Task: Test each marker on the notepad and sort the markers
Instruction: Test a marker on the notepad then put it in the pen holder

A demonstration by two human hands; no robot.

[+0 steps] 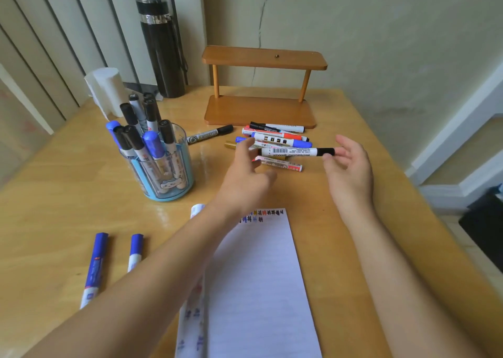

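I hold a white whiteboard marker with a black cap [294,151] level above a pile of several mixed markers [275,136]. My left hand [245,178] pinches its left end with the fingertips. My right hand [351,172] has thumb and fingers at the black cap on its right end. The lined notepad [258,276] lies in front of me, with a row of small coloured test marks along its top edge. A clear blue cup [163,178] at the left holds several black and blue markers. Two blue markers [95,268] [135,251] lie at the near left.
One black-capped marker [209,134] lies alone between the cup and the pile. A small wooden shelf [261,112] stands behind the pile, against the wall. A black bottle [163,47] and a white paper roll [106,88] stand at the back left.
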